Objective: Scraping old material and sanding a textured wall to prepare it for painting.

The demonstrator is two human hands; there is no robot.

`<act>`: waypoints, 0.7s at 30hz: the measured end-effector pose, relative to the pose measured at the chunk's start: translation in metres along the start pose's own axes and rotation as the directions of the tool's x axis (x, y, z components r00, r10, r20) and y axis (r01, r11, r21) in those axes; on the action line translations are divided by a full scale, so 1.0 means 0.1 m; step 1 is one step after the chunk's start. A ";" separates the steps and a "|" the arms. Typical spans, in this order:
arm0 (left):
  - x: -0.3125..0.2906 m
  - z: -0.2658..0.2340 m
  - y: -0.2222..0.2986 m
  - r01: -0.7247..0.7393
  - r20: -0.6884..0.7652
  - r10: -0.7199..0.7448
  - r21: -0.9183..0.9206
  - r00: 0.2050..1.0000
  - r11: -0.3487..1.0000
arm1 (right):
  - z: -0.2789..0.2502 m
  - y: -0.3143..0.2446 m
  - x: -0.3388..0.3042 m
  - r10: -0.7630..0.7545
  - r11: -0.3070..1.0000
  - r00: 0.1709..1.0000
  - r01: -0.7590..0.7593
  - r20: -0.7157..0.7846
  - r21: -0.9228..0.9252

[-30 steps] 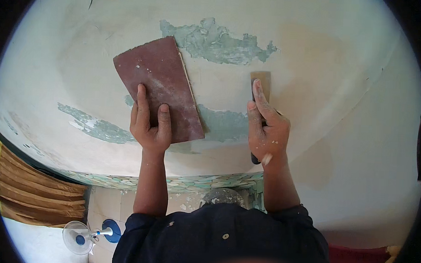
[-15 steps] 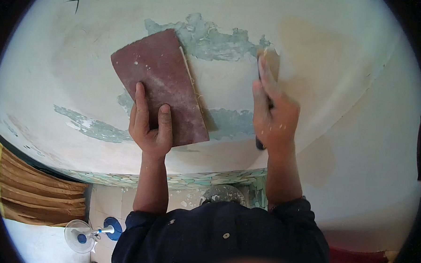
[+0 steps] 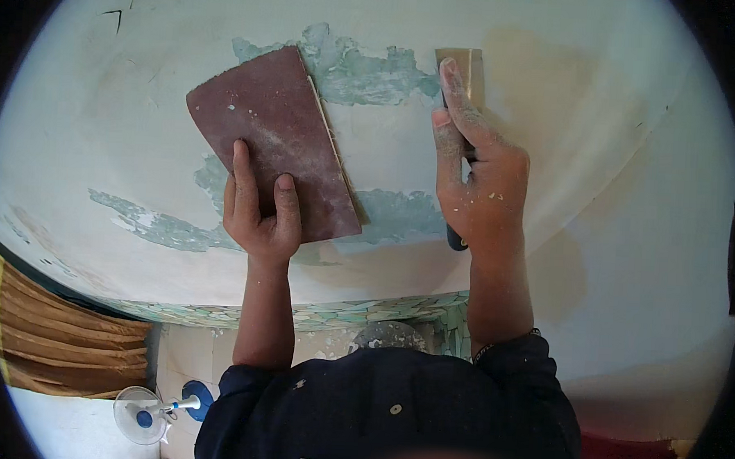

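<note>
My left hand [image 3: 263, 221] grips a maroon rectangular board [image 3: 286, 127], its thumb and fingers clamped on the lower part. The board is dusted with pale marks and has a frayed right edge; what lies on its other face is hidden. To the right, my right hand [image 3: 488, 181] is closed around a putty knife [image 3: 473, 74]. A finger stretches along its metal blade, and the dark handle end sticks out below the palm. Dust coats the fingers. Beside the blade is a bare greenish patch [image 3: 374, 74] on the pale wall [image 3: 388, 144].
More peeled greenish patches [image 3: 171, 225] run lower on the wall, and a tan patch [image 3: 546, 90] lies right of the blade. Below are a mosaic-patterned band [image 3: 339, 314], a round grey, paint-spotted object [image 3: 391, 335], a brown curtain [image 3: 76, 327] and a fan [image 3: 142, 416].
The putty knife has moved up and slightly left, its blade now turned more flat to view. The board has shifted slightly left and up, still in my left hand.
</note>
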State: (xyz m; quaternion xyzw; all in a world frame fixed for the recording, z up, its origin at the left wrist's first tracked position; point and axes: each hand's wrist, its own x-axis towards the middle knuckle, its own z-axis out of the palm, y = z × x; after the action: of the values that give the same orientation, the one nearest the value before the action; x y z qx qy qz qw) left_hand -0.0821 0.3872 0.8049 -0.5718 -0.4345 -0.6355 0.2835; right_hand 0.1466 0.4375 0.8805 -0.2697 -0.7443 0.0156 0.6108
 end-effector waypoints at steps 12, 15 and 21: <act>-0.02 0.04 -0.01 0.003 -0.019 -0.003 -0.022 1.000 1.000 | 0.02 -0.01 -0.02 0.006 0.999 1.000 -0.007 0.017 0.047; -0.01 0.02 -0.01 0.007 -0.017 -0.007 -0.004 1.000 1.000 | 0.03 -0.02 -0.11 0.045 0.998 0.998 -0.043 0.054 -0.051; -0.01 -0.06 0.04 0.012 0.103 -0.019 0.067 0.995 0.998 | 0.05 0.08 -0.37 0.081 0.996 0.996 -0.082 0.042 0.018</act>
State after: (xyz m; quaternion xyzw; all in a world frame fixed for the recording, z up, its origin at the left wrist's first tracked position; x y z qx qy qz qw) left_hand -0.0809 0.3798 0.8047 -0.5908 -0.4739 -0.5926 0.2744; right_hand 0.1491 0.4300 0.8434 -0.2933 -0.7448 0.0534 0.5970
